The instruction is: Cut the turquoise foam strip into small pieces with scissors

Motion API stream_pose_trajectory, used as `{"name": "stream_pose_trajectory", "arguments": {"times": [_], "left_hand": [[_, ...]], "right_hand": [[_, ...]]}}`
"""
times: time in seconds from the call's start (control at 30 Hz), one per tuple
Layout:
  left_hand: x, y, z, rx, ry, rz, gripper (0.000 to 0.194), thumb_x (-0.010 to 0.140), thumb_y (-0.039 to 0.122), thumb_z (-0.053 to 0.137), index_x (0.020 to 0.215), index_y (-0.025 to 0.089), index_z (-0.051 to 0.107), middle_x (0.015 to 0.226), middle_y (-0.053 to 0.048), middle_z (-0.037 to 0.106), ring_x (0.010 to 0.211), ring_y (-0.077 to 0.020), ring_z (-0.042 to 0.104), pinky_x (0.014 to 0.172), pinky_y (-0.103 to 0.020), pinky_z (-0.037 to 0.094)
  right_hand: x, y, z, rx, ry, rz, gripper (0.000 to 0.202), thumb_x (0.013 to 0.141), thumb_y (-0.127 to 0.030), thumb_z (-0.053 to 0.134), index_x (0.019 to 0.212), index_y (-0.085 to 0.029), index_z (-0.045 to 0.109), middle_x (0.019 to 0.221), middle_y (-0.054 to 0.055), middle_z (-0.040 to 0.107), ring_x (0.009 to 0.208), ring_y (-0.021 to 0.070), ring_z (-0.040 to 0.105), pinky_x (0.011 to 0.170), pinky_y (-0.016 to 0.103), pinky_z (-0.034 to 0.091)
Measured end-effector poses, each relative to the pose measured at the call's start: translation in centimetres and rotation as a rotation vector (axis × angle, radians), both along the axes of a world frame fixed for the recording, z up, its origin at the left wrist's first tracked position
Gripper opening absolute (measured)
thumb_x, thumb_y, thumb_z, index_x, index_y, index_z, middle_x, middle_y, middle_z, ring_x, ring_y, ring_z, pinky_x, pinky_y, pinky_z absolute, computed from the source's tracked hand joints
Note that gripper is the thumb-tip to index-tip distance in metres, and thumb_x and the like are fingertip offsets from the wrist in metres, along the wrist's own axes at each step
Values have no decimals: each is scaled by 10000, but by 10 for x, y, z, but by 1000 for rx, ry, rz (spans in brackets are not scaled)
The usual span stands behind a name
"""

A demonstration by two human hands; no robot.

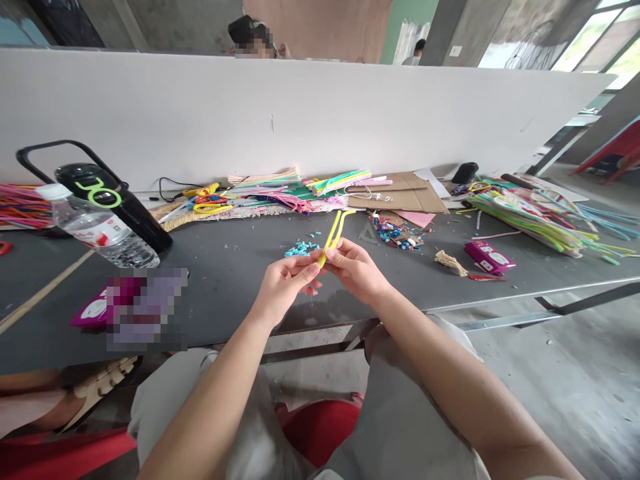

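A yellow pipe cleaner (334,230), folded into two strands, rises from between my hands above the near part of the table. My left hand (287,283) pinches its lower end between thumb and fingers. Close against it, my right hand (357,268) grips the same strands a little higher. The top end of one strand bends to the right. Just behind my hands lies a small pile of light blue cut pieces (299,249). Part of that pile is hidden by my fingers.
On the dark table (225,293) a water bottle (103,230) and a black flask (125,207) lean at left. Bundles of pipe cleaners (530,213) lie at right, with a purple packet (490,257) nearer. Mixed beads (397,231) lie before cardboard (400,191). A white partition (320,113) stands behind.
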State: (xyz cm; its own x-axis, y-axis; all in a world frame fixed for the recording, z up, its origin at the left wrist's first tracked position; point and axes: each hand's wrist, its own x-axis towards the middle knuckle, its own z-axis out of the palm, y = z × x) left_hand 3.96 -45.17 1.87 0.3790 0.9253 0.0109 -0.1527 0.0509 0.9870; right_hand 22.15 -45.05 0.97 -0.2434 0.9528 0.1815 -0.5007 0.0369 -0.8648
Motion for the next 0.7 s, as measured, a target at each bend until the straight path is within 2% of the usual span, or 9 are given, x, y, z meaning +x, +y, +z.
{"name": "stream_pose_trajectory", "arguments": {"times": [0.1,0.23,0.4,0.47,0.63,0.7], "left_hand": [[1,0,-2,-10,-26,28,436,758,382,846,1122,160,757,1034,-106,782,750,-168,724,670,-284,613],[4,0,-6,38,-30,93,415,718,352,875,1069,154,773,991,-93,795,768,-196,744,762,-341,637],[8,-3,-11,278,198,202,325,737,410,844,959,182,776,938,-61,796,769,-204,745,776,-329,631],[7,-3,-12,322,247,228,317,742,428,834,937,188,765,915,-51,792,764,-198,741,766,-310,623],[3,1,-11,291,260,156,330,735,448,836,892,174,740,816,-45,770,707,-190,718,699,-295,608],[1,2,-9,275,253,97,337,722,431,850,905,171,738,825,-45,768,727,-195,721,700,-295,606]], "right_hand": [[0,1,-1,-51,23,9,203,880,-348,758,847,-205,618,1021,53,779,839,158,687,868,333,528],[-1,2,-3,-73,32,20,223,870,-361,767,834,-212,604,1069,62,778,919,184,699,901,347,523],[-6,1,-4,-107,18,11,272,829,-386,799,804,-206,597,1042,66,779,858,190,703,786,332,538],[-8,0,-5,-122,9,11,278,816,-388,810,800,-204,603,1049,64,775,851,182,696,769,318,531],[-7,-1,-3,-132,-20,93,230,815,-387,808,864,-208,674,1193,71,731,983,202,676,857,341,527],[-4,-1,-2,-139,-38,144,212,818,-373,807,898,-205,704,1189,68,724,982,193,667,864,334,526]]}}
